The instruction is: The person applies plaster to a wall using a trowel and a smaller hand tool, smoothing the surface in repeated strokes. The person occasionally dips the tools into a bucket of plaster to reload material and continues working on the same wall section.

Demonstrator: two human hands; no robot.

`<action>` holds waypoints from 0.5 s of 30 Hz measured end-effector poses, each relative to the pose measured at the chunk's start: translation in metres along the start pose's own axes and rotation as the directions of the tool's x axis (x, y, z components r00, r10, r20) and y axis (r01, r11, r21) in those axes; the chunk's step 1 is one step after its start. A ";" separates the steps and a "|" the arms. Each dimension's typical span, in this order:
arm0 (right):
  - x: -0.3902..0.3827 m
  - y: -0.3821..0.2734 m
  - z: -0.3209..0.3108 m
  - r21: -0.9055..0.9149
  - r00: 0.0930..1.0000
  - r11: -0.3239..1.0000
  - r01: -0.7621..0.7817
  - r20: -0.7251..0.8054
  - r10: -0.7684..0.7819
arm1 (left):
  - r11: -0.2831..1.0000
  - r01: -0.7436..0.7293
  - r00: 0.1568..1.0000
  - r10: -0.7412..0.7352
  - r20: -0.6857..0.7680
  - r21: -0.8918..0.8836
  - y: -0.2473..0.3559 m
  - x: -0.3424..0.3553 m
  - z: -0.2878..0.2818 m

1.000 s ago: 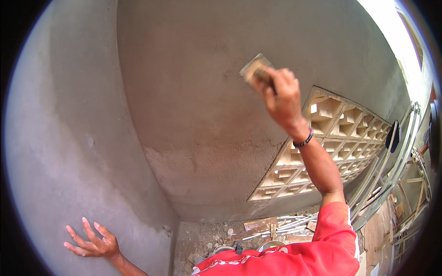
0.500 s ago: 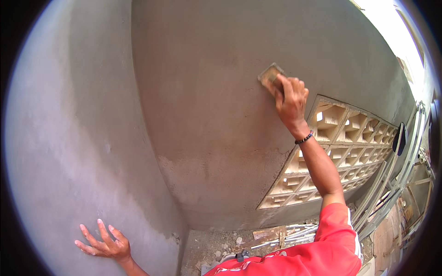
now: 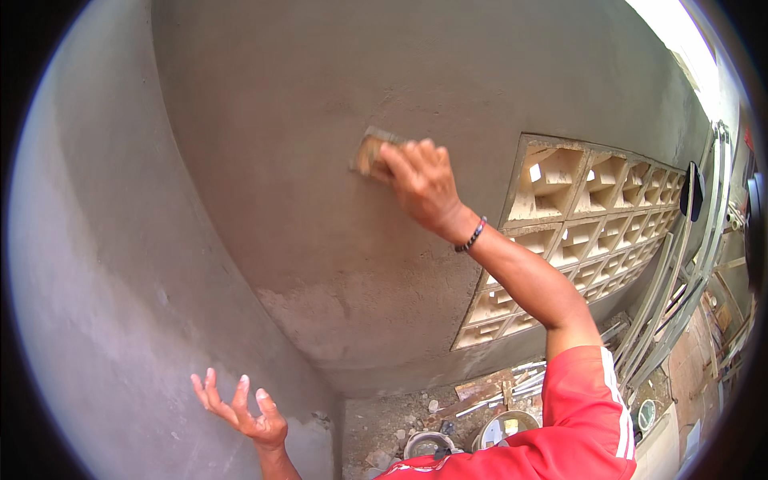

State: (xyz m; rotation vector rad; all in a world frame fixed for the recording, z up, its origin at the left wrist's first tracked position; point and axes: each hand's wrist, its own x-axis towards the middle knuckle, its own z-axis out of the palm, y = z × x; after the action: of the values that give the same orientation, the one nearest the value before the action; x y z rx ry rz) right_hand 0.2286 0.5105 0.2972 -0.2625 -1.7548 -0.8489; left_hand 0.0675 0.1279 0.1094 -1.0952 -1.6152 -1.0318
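My right hand [image 3: 428, 180], with a dark beaded bracelet on its wrist, grips a small rectangular plastering float [image 3: 371, 152]. The float, brown with a greyish edge, lies against the grey plastered wall [image 3: 296, 216] in front of me and is slightly blurred. Lower down on the left, my left hand [image 3: 250, 412] holds nothing, its fingers spread and a little bent. It is close to the paler side wall [image 3: 112, 320]; whether it touches that wall I cannot tell.
Right of the float, a panel of cream ventilation blocks [image 3: 572, 216] is set into the wall. Below stand two buckets [image 3: 430, 444] among rubble and wood scraps [image 3: 488, 392]. Long poles [image 3: 680, 296] lean at the right. A dark cap-like object [image 3: 693, 192] hangs beside the blocks.
My right hand has carried the float left and slightly down across the wall. My left hand has shifted right, its fingers more bent. The view has moved, bringing the buckets into sight.
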 end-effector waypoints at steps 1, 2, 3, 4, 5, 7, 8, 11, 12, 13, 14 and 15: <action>-0.032 -0.001 -0.001 0.017 0.990 0.992 0.128 0.059 -0.129 | 0.999 0.023 0.997 -0.020 0.072 -0.043 0.002 0.002 0.005; -0.058 0.006 -0.001 0.043 0.962 0.968 0.246 0.113 -0.249 | 0.997 0.044 0.994 -0.036 0.106 -0.066 0.002 -0.001 0.001; -0.067 0.035 0.000 0.089 0.986 0.984 0.152 0.048 -0.157 | 0.994 0.059 0.991 -0.048 0.127 -0.090 -0.002 -0.010 -0.005; -0.046 0.055 -0.016 0.037 1.000 0.999 -0.011 0.017 0.011 | 0.990 0.088 0.988 -0.073 0.138 -0.106 -0.004 -0.021 -0.009; -0.018 0.090 -0.019 -0.042 0.981 0.987 -0.154 -0.123 0.148 | 0.972 0.155 0.979 -0.127 0.160 -0.178 0.000 -0.028 0.001; 0.019 0.092 -0.015 -0.051 0.934 0.956 -0.290 -0.235 0.271 | 0.921 0.255 0.940 -0.164 0.298 -0.296 0.023 -0.027 0.028; 0.043 0.053 -0.007 -0.032 0.942 0.960 -0.280 -0.203 0.268 | 0.890 0.309 0.912 -0.177 0.369 -0.336 0.036 -0.025 0.040; 0.013 -0.026 0.020 0.074 0.998 0.995 0.065 -0.020 -0.064 | 0.874 0.271 0.850 -0.020 0.527 -0.404 0.063 -0.021 0.060; 0.005 -0.019 0.018 0.096 0.996 0.991 0.089 -0.005 -0.089 | 0.877 0.263 0.842 -0.005 0.540 -0.402 0.059 -0.024 0.054; -0.011 0.000 0.009 0.117 0.994 0.987 0.112 0.006 -0.113 | 0.881 0.251 0.835 0.012 0.551 -0.400 0.053 -0.032 0.044; -0.019 0.017 0.005 0.134 0.990 0.981 0.142 0.008 -0.144 | 0.886 0.235 0.833 0.029 0.553 -0.401 0.046 -0.040 0.036; 0.001 0.037 -0.007 0.064 0.999 0.998 0.000 -0.049 0.003 | 0.907 0.251 0.831 -0.024 0.556 -0.337 0.035 -0.053 0.027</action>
State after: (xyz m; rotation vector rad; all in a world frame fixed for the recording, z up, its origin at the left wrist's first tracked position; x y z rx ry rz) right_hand 0.2540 0.5322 0.3136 -0.1983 -1.7323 -0.7902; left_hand 0.1053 0.1513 0.0573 -1.6821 -2.0069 -1.2616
